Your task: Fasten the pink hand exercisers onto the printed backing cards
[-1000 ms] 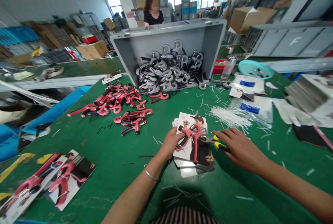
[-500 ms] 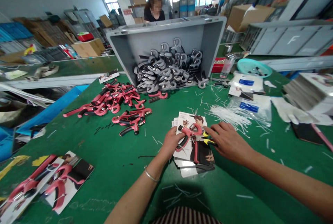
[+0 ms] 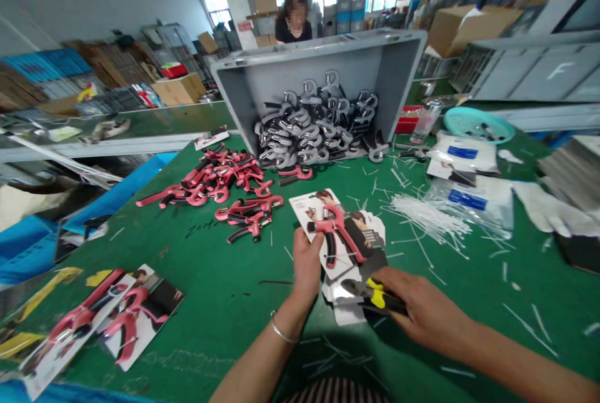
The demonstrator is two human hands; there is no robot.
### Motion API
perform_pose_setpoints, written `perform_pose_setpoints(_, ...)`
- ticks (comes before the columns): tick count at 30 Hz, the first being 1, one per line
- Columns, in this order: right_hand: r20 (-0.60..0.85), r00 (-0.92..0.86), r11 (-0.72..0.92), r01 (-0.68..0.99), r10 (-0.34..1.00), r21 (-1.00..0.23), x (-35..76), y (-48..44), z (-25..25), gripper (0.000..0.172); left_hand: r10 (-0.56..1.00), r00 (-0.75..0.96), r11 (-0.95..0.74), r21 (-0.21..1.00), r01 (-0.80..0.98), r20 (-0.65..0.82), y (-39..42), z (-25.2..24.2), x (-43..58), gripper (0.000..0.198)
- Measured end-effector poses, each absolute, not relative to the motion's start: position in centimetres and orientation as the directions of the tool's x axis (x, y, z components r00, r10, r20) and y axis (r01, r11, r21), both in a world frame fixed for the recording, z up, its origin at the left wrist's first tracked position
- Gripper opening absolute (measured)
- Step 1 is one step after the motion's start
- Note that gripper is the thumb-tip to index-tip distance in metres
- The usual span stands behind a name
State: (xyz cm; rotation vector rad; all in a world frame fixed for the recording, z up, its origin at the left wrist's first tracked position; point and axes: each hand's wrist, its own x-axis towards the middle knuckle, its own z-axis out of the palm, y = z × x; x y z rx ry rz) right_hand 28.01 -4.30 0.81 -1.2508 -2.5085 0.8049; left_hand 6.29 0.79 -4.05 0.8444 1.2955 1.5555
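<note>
My left hand [image 3: 307,261] grips the near edge of a printed card [image 3: 312,210] with a pink hand gripper [image 3: 336,235] fastened on it, lifted and tilted above a small stack of cards [image 3: 370,237] on the green table [image 3: 225,290]. My right hand [image 3: 417,309] is closed on yellow-handled cutters [image 3: 372,293], low and to the right of the stack. White plastic ties [image 3: 422,215] lie spread to the right.
Loose pink hand grippers [image 3: 220,184] are piled at centre left. A tipped grey crate [image 3: 323,78] holds several grey grippers. Finished carded grippers [image 3: 112,322] lie at near left. Bags, a glove and a teal bowl [image 3: 478,125] sit at right. A person [image 3: 295,15] stands behind the crate.
My left hand has lifted the carded pink gripper off the stack. My right hand has drawn back toward me with the cutters.
</note>
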Motion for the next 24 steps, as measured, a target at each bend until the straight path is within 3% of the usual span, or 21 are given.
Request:
perform_pose_setpoints(3, 0.030, -0.458, 0.372, 0.680, 0.888, -0.632, 26.5, -5.4, -0.4, 0.038, 0.840, -0.530, -0.200, 0.974, -0.105, 0.115, 0.1, -2.9, 5.7, 0.023)
perform_pose_setpoints(8, 0.151, -0.359, 0.369, 0.678, 0.921, -0.636, 24.1, -4.7, -2.0, 0.040, 0.805, -0.557, -0.285, 0.957, -0.060, 0.205, -0.7, -1.1, 5.2, 0.026)
perform_pose_setpoints(12, 0.182, -0.340, 0.374, 0.670, 0.922, -0.641, 22.8, -4.8, -2.2, 0.045, 0.806, -0.562, -0.274, 0.958, -0.079, 0.184, -1.1, -1.0, 5.1, 0.027)
perform_pose_setpoints(18, 0.032, -0.317, 0.258, 0.703, 0.948, -0.663, 22.4, -4.9, -2.4, 0.036, 0.847, -0.513, -0.220, 0.970, -0.104, 0.137, -1.5, -1.4, 4.7, 0.025)
perform_pose_setpoints(24, 0.036, -0.456, 0.338, 0.601, 0.889, -0.724, 22.5, -5.5, -2.5, 0.027, 0.889, -0.448, -0.153, 0.985, -0.084, 0.100, -0.9, -2.0, 4.8, 0.023)
